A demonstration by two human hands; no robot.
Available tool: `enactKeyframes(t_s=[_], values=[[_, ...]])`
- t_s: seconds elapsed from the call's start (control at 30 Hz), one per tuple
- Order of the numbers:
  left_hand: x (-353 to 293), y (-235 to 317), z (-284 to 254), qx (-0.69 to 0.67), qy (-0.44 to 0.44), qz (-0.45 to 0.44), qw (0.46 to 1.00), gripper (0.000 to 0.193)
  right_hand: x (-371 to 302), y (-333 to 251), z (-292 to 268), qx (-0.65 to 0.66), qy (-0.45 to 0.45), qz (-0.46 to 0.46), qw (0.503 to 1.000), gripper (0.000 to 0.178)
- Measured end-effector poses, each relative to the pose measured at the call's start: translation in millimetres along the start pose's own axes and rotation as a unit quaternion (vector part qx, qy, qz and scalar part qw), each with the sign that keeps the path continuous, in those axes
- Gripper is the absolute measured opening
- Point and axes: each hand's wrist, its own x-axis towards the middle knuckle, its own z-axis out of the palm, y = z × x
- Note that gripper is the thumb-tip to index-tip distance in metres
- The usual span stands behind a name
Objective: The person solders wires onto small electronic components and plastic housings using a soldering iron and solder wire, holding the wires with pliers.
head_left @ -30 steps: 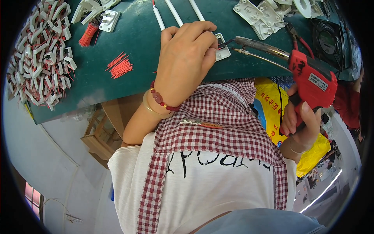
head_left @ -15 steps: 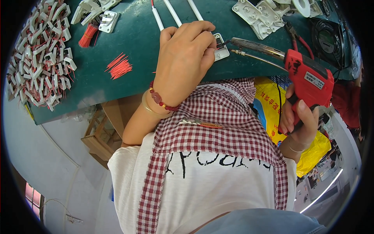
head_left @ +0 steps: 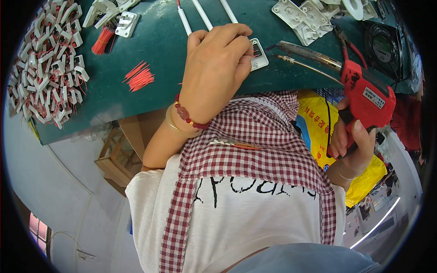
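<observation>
My left hand (head_left: 217,68) is closed, its curled fingers over the left part of a small white plastic housing (head_left: 261,62) on the green table. Those fingers hide much of the housing; its right end, with a recess, shows. In my right hand (head_left: 349,142) is the handle of a red soldering gun (head_left: 369,96). Its metal barrel and thin feed tube point left at the housing, the tip a little way off its right edge. Three white rods (head_left: 202,14) lie beyond my left hand.
A big heap of white parts with red wires (head_left: 48,68) covers the table's left end. Loose red wires (head_left: 140,77) and a tied red wire bundle (head_left: 103,40) lie nearer. White plastic shells (head_left: 302,18), red-handled pliers (head_left: 356,53) and a black round device (head_left: 382,48) sit at the right.
The soldering gun has drawn back to the right with my right hand, its tip leaving the housing. My left hand has hardly moved.
</observation>
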Motion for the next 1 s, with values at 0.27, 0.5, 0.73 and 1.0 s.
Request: enactKeyframes(t_s=[0.27,0.5,0.73,1.0], values=[[0,1,0,0.002,0.0,-0.003,1.0,0.007,0,1,-1,0.005,0.011,0.021,1.0,0.05],[0,1,-1,0.004,-0.003,0.001,1.0,0.008,0,2,-4,0.022,0.005,0.015,1.0,0.05],[-1,2,-6,0.011,-0.032,-0.027,0.999,0.013,1,4,-6,0.052,-0.007,0.014,0.999,0.049],[-19,6,-40,0.071,-0.056,-0.057,0.994,0.036,2,7,-16,0.068,-0.03,-0.01,0.997,0.048]])
